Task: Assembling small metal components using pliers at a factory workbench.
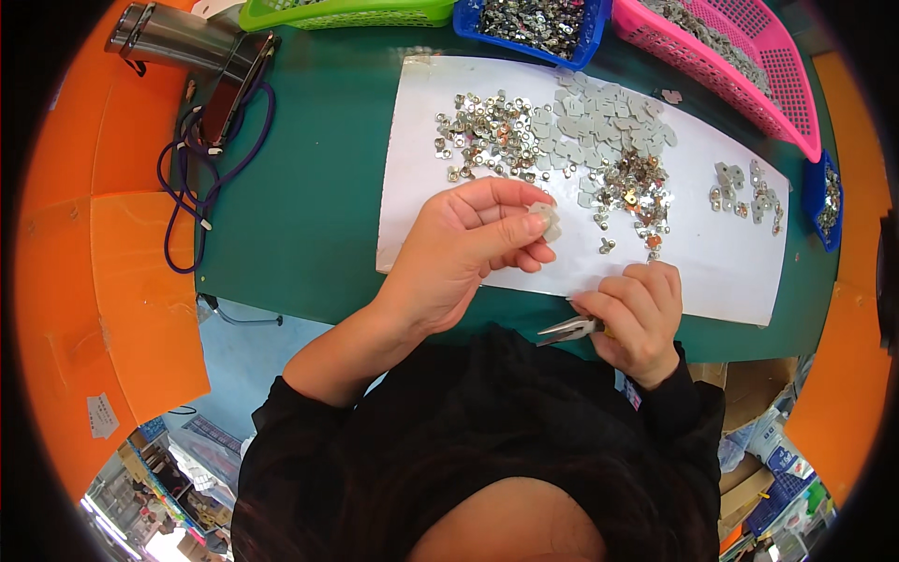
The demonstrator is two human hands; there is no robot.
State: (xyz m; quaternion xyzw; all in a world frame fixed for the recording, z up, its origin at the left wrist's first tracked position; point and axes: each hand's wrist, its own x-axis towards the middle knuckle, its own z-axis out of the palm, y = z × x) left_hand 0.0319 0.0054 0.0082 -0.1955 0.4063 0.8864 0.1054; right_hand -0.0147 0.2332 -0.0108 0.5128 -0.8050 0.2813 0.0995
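My left hand (459, 248) pinches a small pale grey flat piece (545, 220) between thumb and fingertips, above the front part of a white sheet (716, 272). At the sheet's front edge, my right hand (637, 318) is closed around a pair of pliers (569, 330). Their metal jaws point left, toward my black top. Beyond my hands lie a heap of small shiny metal parts (492, 131), a spread of grey flat pieces (609, 117) and another heap of silver and copper-coloured parts (637, 187). A smaller cluster of pieces (749, 192) rests at the sheet's right.
Along the far edge of the green table (309, 169) stand a green basket (346, 15), a blue tray (582, 51) of metal parts and a pink basket (796, 103). A small blue tray (829, 234) is at right. A steel cylindrical object (187, 42) and purple cord (267, 140) lie far left.
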